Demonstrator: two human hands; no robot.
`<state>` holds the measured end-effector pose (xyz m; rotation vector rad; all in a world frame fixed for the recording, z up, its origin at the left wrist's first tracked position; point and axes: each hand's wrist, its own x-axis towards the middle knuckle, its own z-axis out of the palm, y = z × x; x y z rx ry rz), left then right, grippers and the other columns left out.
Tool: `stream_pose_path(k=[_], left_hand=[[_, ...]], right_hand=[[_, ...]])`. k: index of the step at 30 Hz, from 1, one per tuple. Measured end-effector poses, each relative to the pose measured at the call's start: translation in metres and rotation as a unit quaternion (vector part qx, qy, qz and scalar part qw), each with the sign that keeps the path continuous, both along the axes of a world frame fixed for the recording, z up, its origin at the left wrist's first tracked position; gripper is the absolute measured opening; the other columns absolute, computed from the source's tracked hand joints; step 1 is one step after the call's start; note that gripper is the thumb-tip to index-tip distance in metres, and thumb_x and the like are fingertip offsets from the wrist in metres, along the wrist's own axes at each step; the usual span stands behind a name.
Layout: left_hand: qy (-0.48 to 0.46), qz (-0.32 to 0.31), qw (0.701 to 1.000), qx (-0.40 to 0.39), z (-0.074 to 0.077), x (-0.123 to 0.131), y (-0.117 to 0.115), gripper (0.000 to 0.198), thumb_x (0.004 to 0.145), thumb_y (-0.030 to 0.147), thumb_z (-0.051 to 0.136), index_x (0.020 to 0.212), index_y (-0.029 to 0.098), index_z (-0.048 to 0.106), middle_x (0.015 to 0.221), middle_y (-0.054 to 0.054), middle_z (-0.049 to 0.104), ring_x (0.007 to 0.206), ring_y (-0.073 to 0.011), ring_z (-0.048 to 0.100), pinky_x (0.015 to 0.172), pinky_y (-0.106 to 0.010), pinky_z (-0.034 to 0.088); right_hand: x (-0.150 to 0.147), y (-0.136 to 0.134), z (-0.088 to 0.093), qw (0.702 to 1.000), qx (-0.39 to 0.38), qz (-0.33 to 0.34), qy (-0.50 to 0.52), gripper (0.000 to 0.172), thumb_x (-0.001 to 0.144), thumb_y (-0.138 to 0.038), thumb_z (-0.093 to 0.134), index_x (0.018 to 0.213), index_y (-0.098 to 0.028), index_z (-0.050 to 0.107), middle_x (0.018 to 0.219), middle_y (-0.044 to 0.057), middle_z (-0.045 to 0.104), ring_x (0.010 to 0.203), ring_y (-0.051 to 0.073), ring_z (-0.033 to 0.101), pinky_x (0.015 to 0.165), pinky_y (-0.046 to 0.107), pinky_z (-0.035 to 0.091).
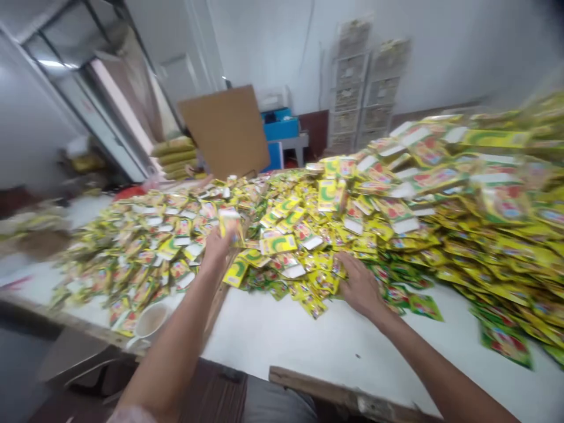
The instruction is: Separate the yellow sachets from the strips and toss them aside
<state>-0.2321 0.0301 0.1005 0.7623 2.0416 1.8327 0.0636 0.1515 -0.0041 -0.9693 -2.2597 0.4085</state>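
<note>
My left hand (217, 247) is closed around a small yellow and white box (231, 222), blurred by motion, above the left part of the heap. My right hand (360, 286) rests at the front edge of the heap, its fingers apart and touching yellow sachets (324, 279). Several small yellow and green boxes (278, 244) with white sides lie between the two hands. Green sachets (425, 305) lie on the white table (282, 335) to the right of my right hand.
A large mound of sachets (493, 252) with boxes on top rises at the right. Boxes (154, 252) spread over the left side. A white cup (152, 322) stands near the front edge. Behind are a cardboard sheet (224, 132) and stacked drawers (350, 82).
</note>
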Motion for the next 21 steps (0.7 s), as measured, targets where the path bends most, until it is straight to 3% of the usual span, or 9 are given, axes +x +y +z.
stream_pose_path(k=[3, 5, 7, 9, 11, 13, 15, 18, 21], left_hand=[[0.076, 0.126, 0.984, 0.099, 0.057, -0.059, 0.014, 0.08, 0.068, 0.046, 0.068, 0.136, 0.022, 0.035, 0.135, -0.014, 0.047, 0.123, -0.0228, 0.047, 0.095, -0.035, 0.043], [0.094, 0.151, 0.98, 0.086, 0.064, -0.066, 0.02, 0.087, 0.065, 0.042, 0.071, 0.139, 0.019, 0.031, 0.136, -0.016, 0.046, 0.122, -0.0236, 0.048, 0.096, -0.036, 0.042], [0.11, 0.118, 0.986, 0.034, 0.044, -0.047, 0.023, 0.077, 0.065, 0.043, 0.07, 0.131, 0.014, 0.044, 0.123, -0.017, 0.056, 0.11, -0.0256, 0.056, 0.09, -0.036, 0.045], [0.124, 0.019, 0.991, -0.04, 0.009, -0.014, 0.019, 0.059, 0.066, 0.048, 0.066, 0.113, 0.012, 0.059, 0.102, -0.014, 0.067, 0.092, -0.0248, 0.063, 0.079, -0.034, 0.048], [0.139, -0.09, 0.978, -0.123, -0.026, 0.026, 0.009, 0.045, 0.069, 0.051, 0.061, 0.093, 0.014, 0.067, 0.081, -0.008, 0.07, 0.076, -0.0221, 0.064, 0.069, -0.031, 0.048], [0.168, -0.155, 0.949, -0.216, -0.053, 0.064, -0.003, 0.036, 0.073, 0.05, 0.056, 0.077, 0.016, 0.069, 0.069, -0.005, 0.068, 0.067, -0.0208, 0.063, 0.063, -0.028, 0.044], [0.208, -0.181, 0.912, -0.304, -0.07, 0.097, -0.011, 0.034, 0.077, 0.046, 0.052, 0.066, 0.018, 0.067, 0.063, -0.004, 0.067, 0.066, -0.0208, 0.063, 0.06, -0.028, 0.041], [0.257, -0.178, 0.87, -0.382, -0.084, 0.13, -0.015, 0.034, 0.082, 0.044, 0.047, 0.066, 0.019, 0.065, 0.066, -0.006, 0.067, 0.07, -0.023, 0.063, 0.062, -0.029, 0.04], [0.322, -0.125, 0.848, -0.403, -0.092, 0.139, -0.011, 0.03, 0.082, 0.041, 0.049, 0.084, 0.016, 0.066, 0.085, -0.012, 0.067, 0.08, -0.0279, 0.063, 0.066, -0.033, 0.043]], right_hand=[[-0.006, 0.026, -0.015, 0.991, 0.085, -0.012, -0.1, 0.06, 0.064, -0.005, 0.043, 0.122, -0.018, 0.054, 0.132, 0.014, 0.054, 0.124, 0.032, 0.042, 0.089, 0.051, 0.034], [-0.005, 0.028, -0.017, 0.984, 0.114, 0.007, -0.134, 0.049, 0.07, -0.005, 0.043, 0.113, -0.019, 0.059, 0.119, 0.012, 0.064, 0.115, 0.03, 0.049, 0.087, 0.048, 0.032], [-0.001, 0.02, -0.015, 0.98, 0.124, 0.034, -0.153, 0.037, 0.074, -0.005, 0.043, 0.101, -0.019, 0.064, 0.101, 0.01, 0.07, 0.102, 0.025, 0.055, 0.084, 0.042, 0.032], [0.006, 0.01, -0.011, 0.98, 0.114, 0.046, -0.154, 0.029, 0.078, -0.005, 0.043, 0.091, -0.018, 0.065, 0.089, 0.008, 0.071, 0.091, 0.022, 0.057, 0.08, 0.036, 0.033], [0.016, -0.001, -0.009, 0.989, 0.079, 0.023, -0.12, 0.023, 0.082, -0.011, 0.042, 0.085, -0.018, 0.064, 0.085, 0.009, 0.07, 0.086, 0.022, 0.057, 0.076, 0.033, 0.035], [0.027, -0.011, -0.01, 0.997, -0.004, -0.028, -0.068, 0.021, 0.086, -0.022, 0.042, 0.08, -0.018, 0.061, 0.077, 0.009, 0.067, 0.078, 0.022, 0.059, 0.069, 0.031, 0.038], [0.04, -0.022, -0.011, 0.989, -0.127, -0.077, 0.0, 0.019, 0.085, -0.031, 0.044, 0.088, -0.02, 0.06, 0.071, 0.006, 0.066, 0.07, 0.021, 0.062, 0.061, 0.029, 0.041], [0.057, -0.038, -0.012, 0.947, -0.289, -0.098, 0.097, 0.031, 0.081, -0.039, 0.05, 0.105, -0.02, 0.055, 0.078, 0.003, 0.068, 0.067, 0.021, 0.065, 0.059, 0.029, 0.046], [0.068, -0.05, -0.014, 0.923, -0.345, -0.093, 0.146, 0.033, 0.078, -0.043, 0.052, 0.099, -0.019, 0.057, 0.092, 0.006, 0.069, 0.071, 0.02, 0.066, 0.065, 0.031, 0.05]])
